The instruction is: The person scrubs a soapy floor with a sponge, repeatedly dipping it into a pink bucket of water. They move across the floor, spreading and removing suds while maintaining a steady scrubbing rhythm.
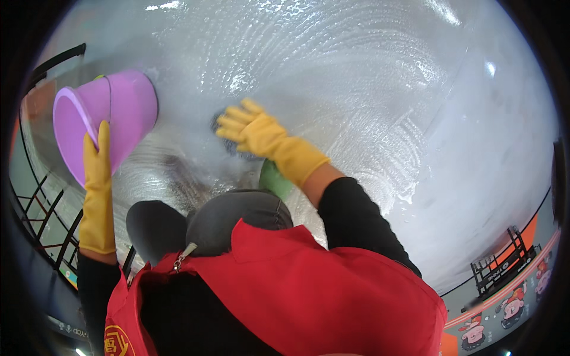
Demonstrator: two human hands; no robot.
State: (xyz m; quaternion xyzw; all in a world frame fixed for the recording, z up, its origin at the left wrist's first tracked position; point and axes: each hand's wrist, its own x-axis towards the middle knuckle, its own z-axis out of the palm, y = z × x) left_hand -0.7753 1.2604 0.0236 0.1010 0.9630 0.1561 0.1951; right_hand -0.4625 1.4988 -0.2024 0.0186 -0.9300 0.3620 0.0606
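My left hand, in a yellow rubber glove, grips the rim of a purple plastic bucket. The bucket is tilted on its side at the left, its mouth towards the left and its thin wire handle across its wall. My right hand, also in a yellow rubber glove, lies with fingers spread on top of a dark scrubbing pad, whose edges show around the fingers. The pad is against the wet floor, which bears foamy, curved streaks. A green object is partly hidden under my right forearm.
My knees in grey trousers are bent close to the green object. Black metal racks stand at the lower left. Another black rack is at the lower right, by a grey wall with cartoon figures.
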